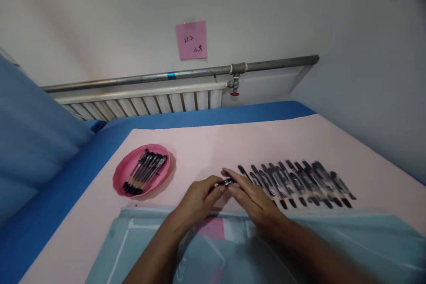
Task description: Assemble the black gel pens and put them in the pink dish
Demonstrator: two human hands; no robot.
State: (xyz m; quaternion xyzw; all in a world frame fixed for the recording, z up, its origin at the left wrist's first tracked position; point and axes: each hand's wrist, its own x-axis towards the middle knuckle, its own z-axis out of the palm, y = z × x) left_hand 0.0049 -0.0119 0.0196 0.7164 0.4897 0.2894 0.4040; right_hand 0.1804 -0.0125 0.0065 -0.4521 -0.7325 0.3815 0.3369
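In the middle of the head view, a black pen (227, 182) spans the gap between my two hands, mostly hidden by the fingers. My left hand (199, 196) pinches one end between thumb and fingertips. On the other end, the fingers of my right hand (252, 195) are closed. To the left stands a pink bowl (116, 178) with several black-capped pens (146, 171) bundled in it, all lying the same way. Right beside my right hand, several pens (299, 182) with clear barrels and dark ends lie slanted in a loose row.
Pale pink cloth (206, 146) covers the blue surface (199, 117). A light blue plastic sheet (140, 239) lies under my forearms. Behind are a white radiator (159, 101), a metal pipe (133, 80) and a pink note (191, 41). A blue curtain (29, 137) hangs at left.
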